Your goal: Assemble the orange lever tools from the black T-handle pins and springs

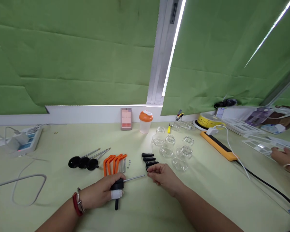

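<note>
My left hand (102, 190), with a white wrap on its thumb, grips a round black lid (117, 184). From the lid a thin metal rod (135, 178) points right, its tip close to my right fingertips, and a black stub sticks out below. My right hand (163, 177) is pinched closed beside the nearest of several black ribbed parts (148, 159); what its fingers hold, if anything, is hidden. Orange bent handles (113, 162) lie just beyond my left hand, with metal pins (122, 166) and tiny metal pieces (129, 164). Further left are more black lids with rods (84, 162).
Several clear glass jars (170, 146) stand right of the black parts. Behind are an orange-lidded cup (145, 122), a phone (126, 119) and screwdrivers (179, 115). An orange power strip (218, 146) and cables lie right, a white strip (30, 140) left. Another person's hand (286, 158) is far right.
</note>
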`<act>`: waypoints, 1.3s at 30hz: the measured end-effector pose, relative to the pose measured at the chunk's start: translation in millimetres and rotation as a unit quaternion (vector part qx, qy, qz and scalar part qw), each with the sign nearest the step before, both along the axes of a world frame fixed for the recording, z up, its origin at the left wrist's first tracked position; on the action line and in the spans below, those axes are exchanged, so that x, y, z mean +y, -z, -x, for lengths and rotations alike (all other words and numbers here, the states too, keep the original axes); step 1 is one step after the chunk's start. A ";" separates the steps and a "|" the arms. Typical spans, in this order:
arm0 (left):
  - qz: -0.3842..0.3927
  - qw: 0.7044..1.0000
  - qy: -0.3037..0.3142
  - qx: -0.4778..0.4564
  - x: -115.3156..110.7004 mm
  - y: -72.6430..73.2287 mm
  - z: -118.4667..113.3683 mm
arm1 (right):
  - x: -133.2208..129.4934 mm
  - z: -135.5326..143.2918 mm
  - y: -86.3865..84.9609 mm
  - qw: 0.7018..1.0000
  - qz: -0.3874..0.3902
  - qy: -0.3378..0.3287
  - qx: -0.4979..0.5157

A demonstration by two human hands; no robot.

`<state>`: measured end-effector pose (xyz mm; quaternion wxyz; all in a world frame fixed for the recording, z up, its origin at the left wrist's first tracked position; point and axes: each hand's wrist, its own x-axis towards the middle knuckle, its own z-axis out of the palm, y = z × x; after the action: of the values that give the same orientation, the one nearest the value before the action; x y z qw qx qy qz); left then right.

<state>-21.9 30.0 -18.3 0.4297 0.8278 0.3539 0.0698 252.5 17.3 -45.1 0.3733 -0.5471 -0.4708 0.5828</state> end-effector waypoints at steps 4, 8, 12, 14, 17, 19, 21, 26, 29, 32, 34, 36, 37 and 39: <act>0.002 1.000 -0.008 -0.016 1.8 0.9 -1.7 | 1.7 3.5 2.3 1.000 0.006 0.000 0.023; 0.004 1.000 -0.005 -0.027 3.8 3.2 -2.2 | 1.1 3.7 3.0 1.000 0.005 -0.001 0.025; 0.004 1.000 0.002 -0.025 3.7 3.5 -2.5 | 1.1 2.7 5.3 0.999 -0.011 -0.004 0.046; 0.002 1.000 0.002 -0.026 3.3 2.4 -2.8 | 1.6 2.8 7.1 0.998 -0.015 -0.006 0.054; 0.007 1.000 0.000 -0.026 3.3 0.7 -3.5 | 1.8 3.7 8.7 0.998 -0.010 -0.009 0.054; 0.010 1.000 0.000 -0.028 3.6 0.0 -3.9 | 1.6 4.7 8.5 0.999 -0.005 -0.010 0.049; 0.012 0.999 0.000 -0.029 3.9 -0.3 -4.1 | 1.4 5.8 7.7 0.999 -0.004 -0.009 0.043; 0.014 0.999 0.001 -0.031 3.9 -0.6 -3.8 | 1.4 7.1 6.4 0.999 -0.008 -0.013 0.033; 0.013 0.999 0.001 -0.029 3.8 -1.5 -3.9 | 1.4 6.9 6.9 0.999 -0.010 -0.014 0.028; 0.011 1.000 0.001 -0.027 3.8 -1.9 -4.2 | 1.4 6.9 7.6 1.000 -0.011 -0.013 0.022; 0.012 1.000 0.002 -0.026 3.9 -1.7 -4.3 | 1.5 7.0 7.8 1.000 -0.012 -0.015 0.018; 0.013 1.000 0.003 -0.026 4.0 -1.3 -4.3 | 1.5 7.1 7.5 1.000 -0.014 -0.018 0.014; 0.014 1.000 0.002 -0.026 4.1 -1.1 -4.3 | 1.4 7.1 7.2 1.000 -0.017 -0.020 0.012; 0.014 1.000 0.003 -0.027 4.2 -0.8 -4.2 | 1.1 7.0 6.6 0.999 -0.020 -0.024 0.013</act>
<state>-17.7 34.2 -17.4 0.4508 0.8205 0.3410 0.0855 245.5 18.4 -51.7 0.3763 -0.5198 -0.4907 0.5894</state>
